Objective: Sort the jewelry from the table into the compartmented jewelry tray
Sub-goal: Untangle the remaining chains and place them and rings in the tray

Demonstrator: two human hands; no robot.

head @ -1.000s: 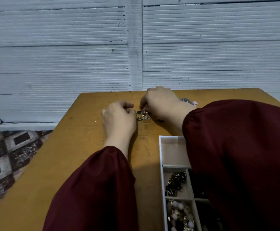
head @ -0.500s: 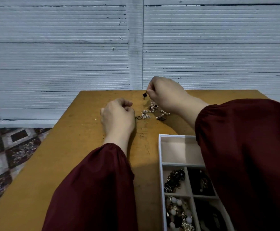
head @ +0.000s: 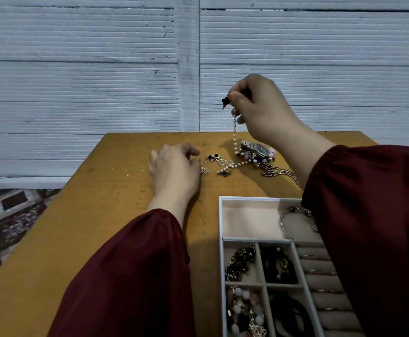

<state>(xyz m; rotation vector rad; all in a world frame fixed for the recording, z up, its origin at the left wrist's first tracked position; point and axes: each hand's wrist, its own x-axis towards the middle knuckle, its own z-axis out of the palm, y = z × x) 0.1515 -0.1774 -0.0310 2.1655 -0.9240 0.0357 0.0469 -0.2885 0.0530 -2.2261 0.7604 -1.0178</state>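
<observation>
My right hand (head: 261, 110) is raised above the table's far side and pinches a pearl chain (head: 234, 135) with a black clover charm at its top. The chain hangs down, and its lower end still trails on the table among tangled pieces (head: 225, 166). My left hand (head: 174, 169) rests on the table with curled fingers, pinching a thin silver chain (head: 204, 169) at the tangle's left end. The white compartmented tray (head: 220, 239) sits near right, its right side hidden by my sleeve.
A wristwatch (head: 259, 149) and a gold link chain (head: 278, 171) lie on the wooden table (head: 101, 215) behind the tray. The tray's top compartment holds a silver bangle (head: 293, 222); lower compartments hold dark and beaded pieces. A corrugated white wall stands behind.
My right hand has risen from the pile, drawing the pearl chain up with it. The watch and gold chain it covered now show. My left hand has stayed in place.
</observation>
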